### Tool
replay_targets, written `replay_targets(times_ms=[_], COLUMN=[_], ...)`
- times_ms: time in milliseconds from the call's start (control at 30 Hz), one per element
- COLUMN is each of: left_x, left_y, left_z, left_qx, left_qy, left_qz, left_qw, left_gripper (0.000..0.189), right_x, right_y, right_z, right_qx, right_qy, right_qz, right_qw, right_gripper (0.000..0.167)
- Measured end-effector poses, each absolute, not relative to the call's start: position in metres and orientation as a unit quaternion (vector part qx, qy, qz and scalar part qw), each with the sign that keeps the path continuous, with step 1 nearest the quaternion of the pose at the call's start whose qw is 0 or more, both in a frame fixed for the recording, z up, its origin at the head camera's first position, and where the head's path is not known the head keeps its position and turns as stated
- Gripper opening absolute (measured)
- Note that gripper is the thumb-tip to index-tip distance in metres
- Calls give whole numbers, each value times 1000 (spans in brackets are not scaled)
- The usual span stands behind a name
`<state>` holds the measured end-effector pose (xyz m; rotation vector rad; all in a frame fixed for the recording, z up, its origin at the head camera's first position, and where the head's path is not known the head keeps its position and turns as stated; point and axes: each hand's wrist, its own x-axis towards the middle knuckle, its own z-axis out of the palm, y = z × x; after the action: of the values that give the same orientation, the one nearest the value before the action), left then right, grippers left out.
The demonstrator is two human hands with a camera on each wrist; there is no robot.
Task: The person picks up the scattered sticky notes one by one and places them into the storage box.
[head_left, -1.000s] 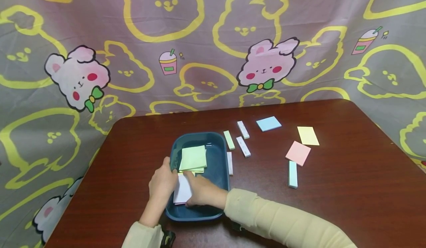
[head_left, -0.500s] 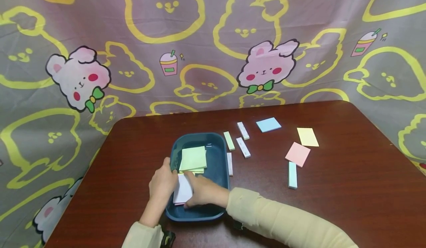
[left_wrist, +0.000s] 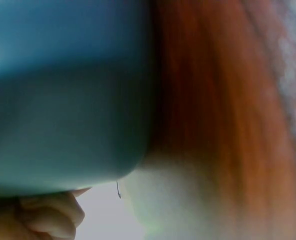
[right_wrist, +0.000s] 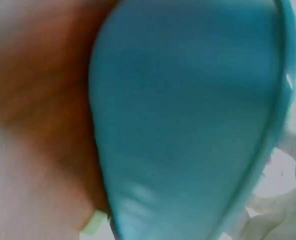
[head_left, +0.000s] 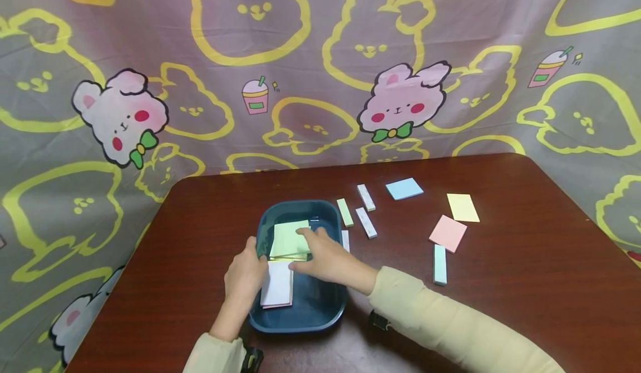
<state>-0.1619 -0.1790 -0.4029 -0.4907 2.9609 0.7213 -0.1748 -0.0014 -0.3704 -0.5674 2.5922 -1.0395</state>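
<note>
A dark blue plastic tray (head_left: 320, 320) stands on the table, left of centre. My left hand (head_left: 245, 273) grips its left rim; in the left wrist view, curled fingers (left_wrist: 52, 215) show at the tray's edge. Inside the tray, a stack of green sticky notes (head_left: 287, 238) lies toward the back, overlapping a yellow edge beneath. White sticky notes (head_left: 275, 284) with pink under them lie in front, beside my left thumb. Over the green stack's right side my right hand (head_left: 325, 256) reaches with thumb and fingers spread. Whether its fingertips touch the paper is unclear.
Right of the tray lie a narrow green pad (head_left: 345, 212) and several narrow whitish pads (head_left: 366, 222). Farther right are blue (head_left: 404, 189), yellow (head_left: 463, 207) and pink (head_left: 448, 232) sticky notes and a narrow mint pad (head_left: 440, 264). A patterned curtain (head_left: 310, 83) hangs behind the table.
My right hand has come off the white notes and moved back and right to the green stack. The left hand and the tray have stayed put.
</note>
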Motion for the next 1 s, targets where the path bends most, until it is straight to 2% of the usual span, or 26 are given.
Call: replay_targets(times_ms=[167,700,833,1000], left_x=[-162,-162,-162,-163], left_y=[-179,-178,-178,-179], left_z=[-404,-403,-404,-404], left_qx=[-164,-163,-163,-162], left_qy=[957,958,958,958], left_qz=[238,234,237,238], left_qw=[27,20,20,17], left_gripper=[48,47,46,44], right_x=[-190,-220,-224,-228], right_y=[23,124,157,195], right_z=[-363,-369,-369,-377], right_qx=[-164,-78,-51,-29], right_qy=[904,921,933,948], right_qz=[-383,-381,-356,-314], right_qw=[93,-11,0,38], right_gripper=[59,40,43,51])
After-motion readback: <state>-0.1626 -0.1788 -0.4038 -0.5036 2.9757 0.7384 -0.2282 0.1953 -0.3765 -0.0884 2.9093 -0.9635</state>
